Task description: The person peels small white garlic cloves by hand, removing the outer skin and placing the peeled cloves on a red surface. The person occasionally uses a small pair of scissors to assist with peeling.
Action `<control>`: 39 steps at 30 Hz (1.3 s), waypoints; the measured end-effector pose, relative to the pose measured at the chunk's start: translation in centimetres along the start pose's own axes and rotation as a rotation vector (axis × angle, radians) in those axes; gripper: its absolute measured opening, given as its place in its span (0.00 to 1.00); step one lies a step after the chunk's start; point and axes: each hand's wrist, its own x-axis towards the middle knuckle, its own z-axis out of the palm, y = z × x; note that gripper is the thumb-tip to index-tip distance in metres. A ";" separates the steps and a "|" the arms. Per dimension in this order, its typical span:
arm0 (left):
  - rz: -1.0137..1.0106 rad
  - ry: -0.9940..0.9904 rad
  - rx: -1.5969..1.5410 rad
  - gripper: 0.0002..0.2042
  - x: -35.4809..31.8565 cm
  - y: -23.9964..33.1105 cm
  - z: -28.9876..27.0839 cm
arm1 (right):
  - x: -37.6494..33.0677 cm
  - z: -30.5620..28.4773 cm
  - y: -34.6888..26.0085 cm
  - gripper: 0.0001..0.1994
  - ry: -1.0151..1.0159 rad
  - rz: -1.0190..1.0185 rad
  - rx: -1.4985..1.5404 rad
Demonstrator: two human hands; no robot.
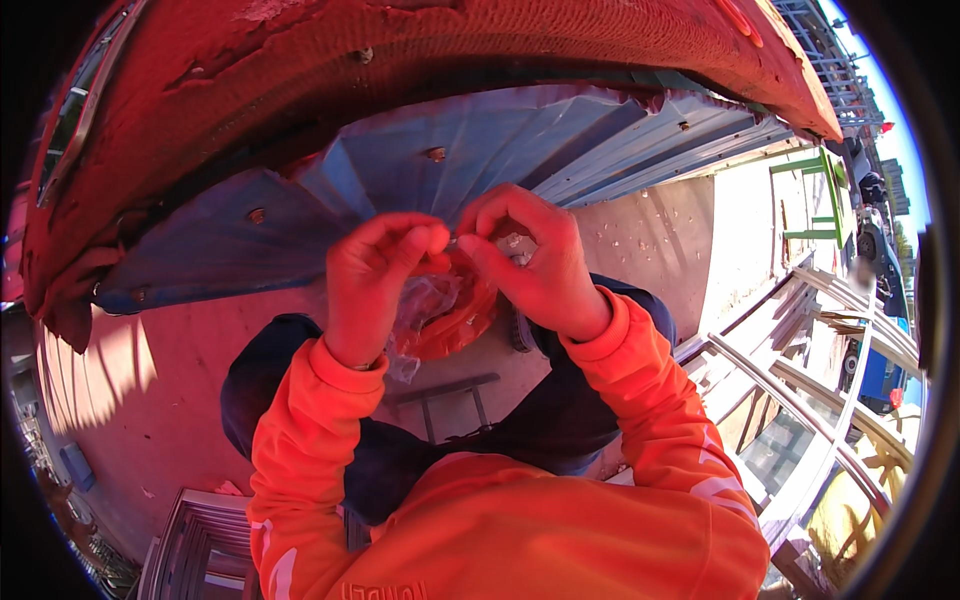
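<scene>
From the head view I see a crumpled clear plastic bag [440, 310] with an orange-red printed part, thin and glossy, held up just below the corrugated blue metal sheet [480, 150] that sits under a cracked, flaking red painted beam [400, 50]. My left hand [375, 280] is curled at the bag's left side, thumb and forefinger closed on its top edge, while my right hand [535, 265] arches over from the bag's right, fingertips pinched shut on the same edge, the two nearly touching above the bag. Both orange sleeves [320, 430] rise from below the bag, over dark trousers [400, 450] and a dusty concrete floor [650, 240].
</scene>
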 end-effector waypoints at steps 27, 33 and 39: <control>0.049 -0.026 0.071 0.06 -0.4 0.6 0.5 | 0.3 -0.3 0.4 0.09 -0.083 0.330 0.535; 0.150 -0.024 0.061 0.07 -0.7 0.7 0.6 | 0.5 -0.4 0.7 0.10 -0.084 0.393 0.670; 0.202 -0.042 0.132 0.09 -0.7 1.4 1.3 | 0.4 -0.6 1.0 0.08 -0.106 0.385 0.683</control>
